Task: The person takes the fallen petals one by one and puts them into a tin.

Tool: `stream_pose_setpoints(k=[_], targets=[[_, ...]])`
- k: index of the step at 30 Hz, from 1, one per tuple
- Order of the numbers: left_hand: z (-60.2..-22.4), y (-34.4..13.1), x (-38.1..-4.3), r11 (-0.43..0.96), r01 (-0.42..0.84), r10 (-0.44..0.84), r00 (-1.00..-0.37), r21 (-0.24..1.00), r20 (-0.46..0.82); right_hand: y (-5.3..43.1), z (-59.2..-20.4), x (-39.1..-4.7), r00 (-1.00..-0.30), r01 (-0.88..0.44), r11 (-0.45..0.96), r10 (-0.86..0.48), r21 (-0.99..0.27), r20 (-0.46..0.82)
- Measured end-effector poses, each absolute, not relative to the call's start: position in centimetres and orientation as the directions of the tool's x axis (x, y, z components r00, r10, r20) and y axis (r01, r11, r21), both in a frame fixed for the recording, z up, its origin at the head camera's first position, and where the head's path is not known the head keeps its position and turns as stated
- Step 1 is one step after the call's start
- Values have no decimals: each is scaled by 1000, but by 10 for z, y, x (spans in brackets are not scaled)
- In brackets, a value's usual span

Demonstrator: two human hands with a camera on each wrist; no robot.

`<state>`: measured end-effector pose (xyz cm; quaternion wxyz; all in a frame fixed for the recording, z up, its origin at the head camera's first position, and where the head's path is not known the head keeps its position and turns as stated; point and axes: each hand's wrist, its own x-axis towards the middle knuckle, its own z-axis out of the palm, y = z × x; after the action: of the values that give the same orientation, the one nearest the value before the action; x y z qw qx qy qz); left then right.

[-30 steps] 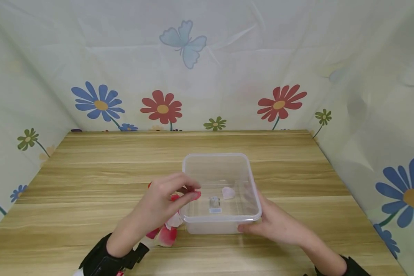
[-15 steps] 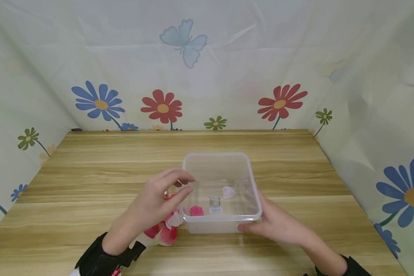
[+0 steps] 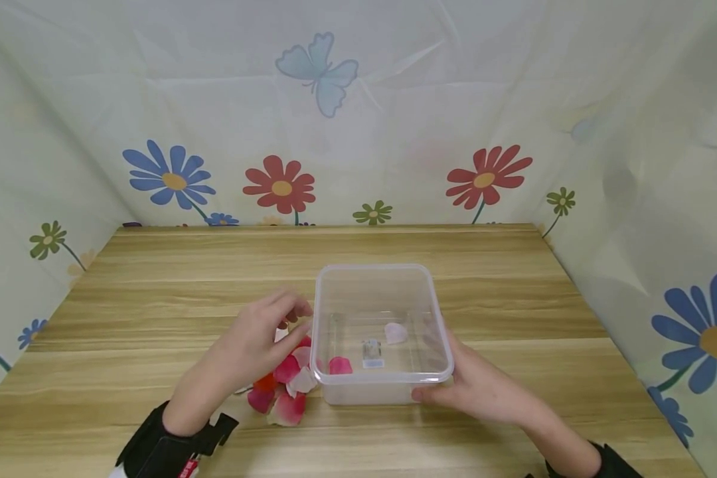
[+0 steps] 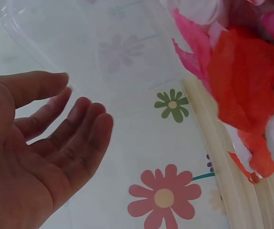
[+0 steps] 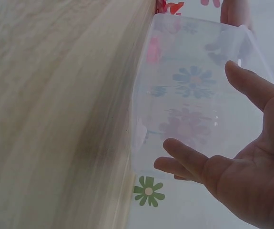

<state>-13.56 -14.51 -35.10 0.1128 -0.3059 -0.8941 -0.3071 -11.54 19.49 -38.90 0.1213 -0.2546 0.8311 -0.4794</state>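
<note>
A clear plastic box (image 3: 382, 392) stands without a lid on the wooden table. On its floor lie a pink petal (image 3: 340, 365), a pale petal (image 3: 396, 333) and a small clear piece with a whitish label (image 3: 372, 354). My right hand (image 3: 484, 385) holds the box by its right side, thumb on the front wall; the other fingers are mostly hidden in the head view. Just left of the box, my left hand (image 3: 251, 338) hovers over a heap of petals (image 3: 287, 368) in red, pink and white. Its fingers are loosely bent with nothing between them, as the left wrist view (image 4: 55, 133) shows.
The wooden table top (image 3: 215, 265) reaches back to a white cloth (image 3: 394, 99) printed with flowers and a butterfly. The same cloth hangs at both sides. A small dark object (image 3: 132, 224) sits at the far left corner.
My left hand let a pink petal drop into the box, then moved left and back over the heap, its fingers unpinched. The right hand and the box have stayed put.
</note>
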Motion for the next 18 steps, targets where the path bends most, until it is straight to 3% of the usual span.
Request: stream_pose_setpoints(k=[9,18], targets=[[-364,-154,-132,756,463,475,-875,462,99,195,-391,-116,-853,-288,428,-522,-857,26],[-370,-155,-133,802,430,495,-867,414,-57,195,-390,-117,-846,-281,405,-533,-870,25]])
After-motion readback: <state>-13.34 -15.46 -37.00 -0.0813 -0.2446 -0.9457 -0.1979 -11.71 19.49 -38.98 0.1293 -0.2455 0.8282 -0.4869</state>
